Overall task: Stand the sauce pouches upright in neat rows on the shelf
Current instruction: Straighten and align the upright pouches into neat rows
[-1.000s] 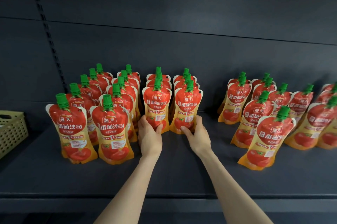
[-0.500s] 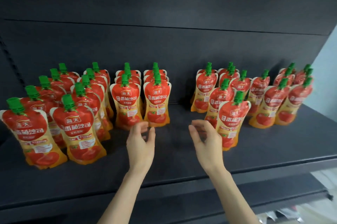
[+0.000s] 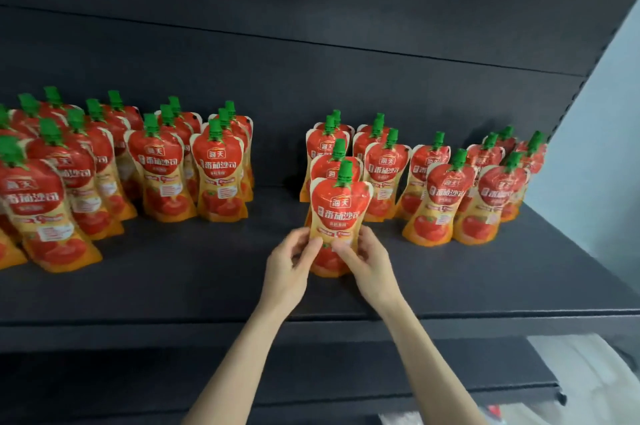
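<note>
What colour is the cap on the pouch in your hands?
Green. The cap tops the held sauce pouch, seen in the head view.

Two bare hands grip a tomato sauce pouch [image 3: 340,213] at the front of a dark shelf [image 3: 194,286], the left hand [image 3: 289,265] and right hand [image 3: 370,263] pinching its lower half from either side. The green-capped pouch stands upright, heading a short column of identical pouches [image 3: 329,147]. More pouches stand in rows to the left [image 3: 157,168] and in a looser group to the right [image 3: 446,196], with a bare gap between.
</note>
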`<state>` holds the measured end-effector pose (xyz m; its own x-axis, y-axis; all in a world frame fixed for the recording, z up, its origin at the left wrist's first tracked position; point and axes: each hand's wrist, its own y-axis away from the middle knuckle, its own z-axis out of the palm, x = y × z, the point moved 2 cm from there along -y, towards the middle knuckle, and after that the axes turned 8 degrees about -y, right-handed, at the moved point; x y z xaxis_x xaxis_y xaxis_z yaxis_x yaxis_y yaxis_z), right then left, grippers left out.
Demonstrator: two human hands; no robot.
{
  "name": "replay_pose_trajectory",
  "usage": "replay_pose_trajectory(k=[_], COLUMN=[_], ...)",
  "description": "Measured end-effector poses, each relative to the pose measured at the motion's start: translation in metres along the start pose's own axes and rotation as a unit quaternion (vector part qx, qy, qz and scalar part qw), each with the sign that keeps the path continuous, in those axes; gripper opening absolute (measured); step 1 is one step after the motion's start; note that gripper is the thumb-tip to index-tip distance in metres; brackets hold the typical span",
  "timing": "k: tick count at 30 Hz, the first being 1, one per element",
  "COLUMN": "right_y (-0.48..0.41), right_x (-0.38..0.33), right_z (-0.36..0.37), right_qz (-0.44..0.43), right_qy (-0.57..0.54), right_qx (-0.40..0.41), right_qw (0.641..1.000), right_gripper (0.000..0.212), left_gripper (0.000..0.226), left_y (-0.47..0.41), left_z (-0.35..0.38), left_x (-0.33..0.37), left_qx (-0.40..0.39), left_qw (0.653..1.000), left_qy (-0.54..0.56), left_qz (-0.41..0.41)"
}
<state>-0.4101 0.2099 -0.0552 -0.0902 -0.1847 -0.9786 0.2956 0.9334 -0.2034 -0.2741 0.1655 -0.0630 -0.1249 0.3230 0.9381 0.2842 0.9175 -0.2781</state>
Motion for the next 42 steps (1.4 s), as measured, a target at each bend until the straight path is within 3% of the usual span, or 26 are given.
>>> replay_pose_trajectory(k=[3, 6, 8, 11, 14, 17, 22, 32, 42], right_y=[-0.008, -0.012, -0.017, -0.026, -0.032, -0.032, -0.033, -0.031, -0.036], right_x=[0.001, 0.006, 0.009, 0.012, 0.014, 0.017, 0.017, 0.013, 0.008], right_z=[-0.013, -0.03, -0.043, -0.058, -0.064, -0.066, -0.068, 0.0, 0.133], right_qz=[-0.026, -0.031, -0.029, -0.038, -0.036, -0.037, -0.048, -0.045, -0.036], right_qy=[-0.005, -0.029, -0.043, -0.045, -0.048, -0.059, -0.071, -0.062, -0.063], right_qx=[-0.035, -0.023, -0.006, 0.012, 0.02, 0.019, 0.026, -0.023, -0.007], right_qw=[0.999, 0.999, 0.999, 0.998, 0.998, 0.997, 0.996, 0.997, 0.997], right_gripper=[0.022, 0.021, 0.018, 0.014, 0.018, 0.029, 0.02, 0.016, 0.011], left_gripper=[0.013, 0.017, 0.023, 0.051, 0.072, 0.058, 0.028, 0.017, 0.03], left_y=[-0.003, -0.007, -0.013, -0.03, -0.051, -0.059, -0.054, -0.019, -0.025], left_z=[0.013, 0.024, 0.028, 0.028, 0.03, 0.035, 0.028, -0.062, -0.185], left_x=[0.0, 0.0, -0.001, -0.008, -0.011, -0.012, -0.012, -0.018, -0.042], left_qx=[0.035, 0.051, 0.106, 0.167, 0.126, 0.09, 0.101, 0.172, 0.155], left_qw=[0.999, 0.997, 0.991, 0.979, 0.985, 0.991, 0.991, 0.978, 0.974], left_qy=[-0.034, -0.061, -0.081, -0.113, -0.104, -0.077, -0.082, -0.114, -0.165], left_qz=[0.0, -0.008, -0.015, -0.032, -0.056, -0.062, -0.03, -0.006, -0.005])
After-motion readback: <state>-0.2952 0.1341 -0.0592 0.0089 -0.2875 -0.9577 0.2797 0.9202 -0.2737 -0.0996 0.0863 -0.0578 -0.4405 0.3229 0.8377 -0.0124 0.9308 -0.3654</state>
